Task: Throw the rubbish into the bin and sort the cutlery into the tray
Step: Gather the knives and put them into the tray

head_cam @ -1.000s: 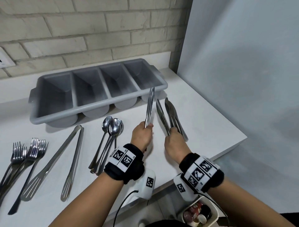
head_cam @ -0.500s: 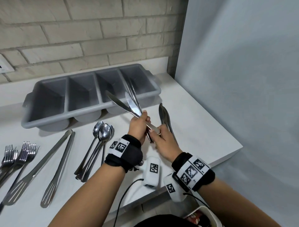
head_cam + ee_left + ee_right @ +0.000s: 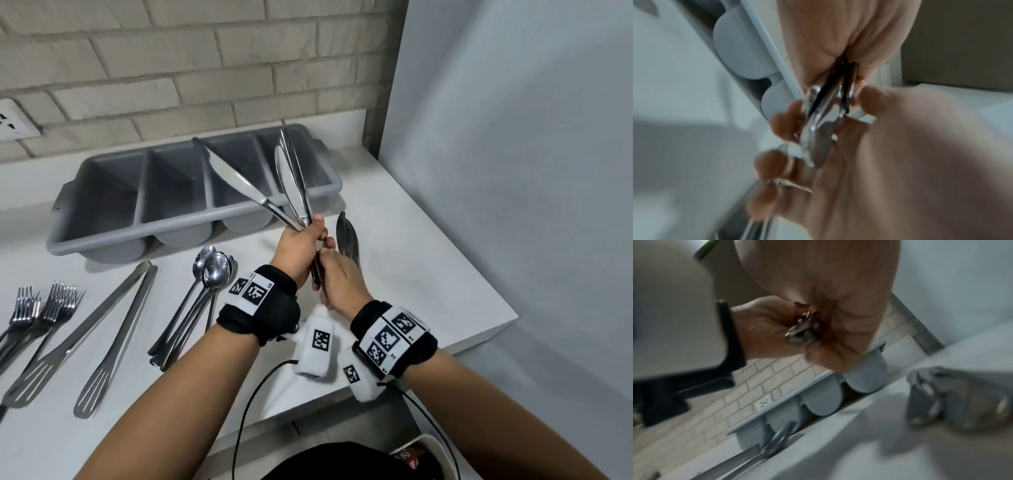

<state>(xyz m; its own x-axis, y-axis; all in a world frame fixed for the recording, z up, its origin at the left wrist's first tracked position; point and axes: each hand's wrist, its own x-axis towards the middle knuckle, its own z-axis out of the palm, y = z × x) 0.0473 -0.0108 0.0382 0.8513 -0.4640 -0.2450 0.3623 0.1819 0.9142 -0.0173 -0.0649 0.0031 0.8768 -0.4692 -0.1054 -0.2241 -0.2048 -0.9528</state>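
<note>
My left hand (image 3: 297, 247) grips a bundle of several table knives (image 3: 291, 181) by the handles. Their blades point up and away over the right end of the grey four-compartment tray (image 3: 137, 229), and one blade (image 3: 230, 176) splays out to the left. My right hand (image 3: 337, 275) sits just below the left. Its fingers and thumb close round the handle ends (image 3: 824, 123), which also show in the right wrist view (image 3: 802, 332). More knives (image 3: 346, 236) lie on the white counter right of my hands. All the tray compartments in view hold nothing.
Spoons (image 3: 212, 274), long tongs (image 3: 113, 322) and forks (image 3: 37, 308) lie on the counter to the left. The counter edge (image 3: 479, 337) runs close on the right beside a grey wall. A white bin (image 3: 433, 452) with rubbish stands below at the lower right.
My right hand lifted a knife from the counter pile and brought it into the left hand's bundle. Both hands drew together, and the blades now fan out over the tray.
</note>
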